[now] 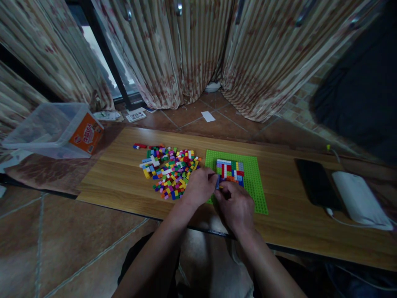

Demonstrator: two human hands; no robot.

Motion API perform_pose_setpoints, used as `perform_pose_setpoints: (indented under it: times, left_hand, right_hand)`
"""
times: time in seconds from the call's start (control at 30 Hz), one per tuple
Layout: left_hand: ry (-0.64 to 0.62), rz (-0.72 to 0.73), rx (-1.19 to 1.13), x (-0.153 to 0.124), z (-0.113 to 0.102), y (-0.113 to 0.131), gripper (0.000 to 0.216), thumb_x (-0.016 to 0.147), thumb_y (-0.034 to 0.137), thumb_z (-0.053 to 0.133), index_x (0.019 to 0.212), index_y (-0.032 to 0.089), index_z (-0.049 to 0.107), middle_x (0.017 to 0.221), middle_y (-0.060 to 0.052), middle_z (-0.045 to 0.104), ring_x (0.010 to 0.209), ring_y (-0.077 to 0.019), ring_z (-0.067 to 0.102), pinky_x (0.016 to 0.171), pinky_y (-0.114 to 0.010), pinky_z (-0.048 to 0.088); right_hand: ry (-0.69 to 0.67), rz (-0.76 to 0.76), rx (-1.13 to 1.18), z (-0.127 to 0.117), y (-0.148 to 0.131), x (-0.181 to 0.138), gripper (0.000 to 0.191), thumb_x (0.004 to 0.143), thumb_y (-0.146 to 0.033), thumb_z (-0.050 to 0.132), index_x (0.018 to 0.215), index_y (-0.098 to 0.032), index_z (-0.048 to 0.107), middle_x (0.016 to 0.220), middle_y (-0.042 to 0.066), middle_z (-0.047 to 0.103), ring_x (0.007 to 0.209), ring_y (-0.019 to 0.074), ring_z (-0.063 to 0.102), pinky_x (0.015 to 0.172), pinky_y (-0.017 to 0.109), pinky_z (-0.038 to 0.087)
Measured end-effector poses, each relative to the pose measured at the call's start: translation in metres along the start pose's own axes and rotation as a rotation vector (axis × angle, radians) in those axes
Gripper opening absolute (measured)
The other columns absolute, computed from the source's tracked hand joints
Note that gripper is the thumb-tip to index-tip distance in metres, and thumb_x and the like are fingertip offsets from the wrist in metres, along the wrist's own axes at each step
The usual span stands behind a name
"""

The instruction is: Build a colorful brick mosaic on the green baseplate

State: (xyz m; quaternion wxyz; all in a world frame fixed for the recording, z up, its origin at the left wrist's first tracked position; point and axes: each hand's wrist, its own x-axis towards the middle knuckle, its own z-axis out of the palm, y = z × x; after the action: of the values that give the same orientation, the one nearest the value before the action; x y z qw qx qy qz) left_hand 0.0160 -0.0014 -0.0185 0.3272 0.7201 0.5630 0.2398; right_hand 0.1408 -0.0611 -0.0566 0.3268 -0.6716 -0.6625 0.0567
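Green baseplate (pixel 259 186), desk's front edge: left hand (pixel 200 187) pinches a blue brick (pixel 218 182) at the built panel (pixel 231 169); right hand (pixel 237 205) curls alongside, hold unclear. Seating it probably needs studs aligned.

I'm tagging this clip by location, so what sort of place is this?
Probably a room in a home: patterned curtains hang to a tiled floor, and a low wooden board holds a pile of toy bricks and a green baseplate.

Small plastic bricks (pixel 169 170) look glossy beside the studded plastic green baseplate (pixel 256 182). The table (pixel 118 174) shows smooth wood grain. A clear plastic bin (pixel 46 128) looks cloudy; curtains (pixel 173 49) are striped cloth; floor tiles (pixel 62 236) look matt.
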Motion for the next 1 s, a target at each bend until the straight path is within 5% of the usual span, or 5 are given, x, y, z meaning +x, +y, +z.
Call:
perform_pose_setpoints:
  times: [0.57,0.77,1.0]
  left_hand:
    - [-0.014,-0.033,-0.001,0.001,0.002,0.001,0.021,0.087,0.021,0.053,0.081,0.016,0.073,0.079,-0.005,0.074,0.072,-0.0154,0.065,0.066,-0.024,0.044]
    - [0.044,-0.020,-0.046,-0.004,0.003,0.002,0.024,0.089,0.023,0.052,0.081,0.016,0.074,0.078,-0.006,0.073,0.071,-0.0164,0.066,0.065,-0.025,0.044]
    - [0.224,-0.082,-0.075,-0.006,-0.041,-0.021,0.026,0.089,0.022,0.049,0.083,0.017,0.073,0.078,-0.004,0.073,0.070,-0.0147,0.063,0.065,-0.023,0.043]
  right_hand:
    - [0.001,-0.020,-0.027,-0.001,-0.003,-0.002,0.013,0.084,-0.031,0.061,0.084,-0.021,0.069,0.078,0.003,0.069,0.072,0.0204,0.062,0.067,0.031,0.042]
    - [0.119,-0.016,0.029,0.000,-0.003,-0.006,0.022,0.088,-0.035,0.056,0.084,-0.018,0.070,0.075,0.004,0.071,0.066,0.0189,0.064,0.063,0.029,0.043]
    - [0.138,-0.042,0.092,0.006,-0.014,-0.008,0.027,0.089,-0.042,0.057,0.086,-0.019,0.071,0.072,0.002,0.071,0.062,0.0164,0.065,0.061,0.026,0.044]
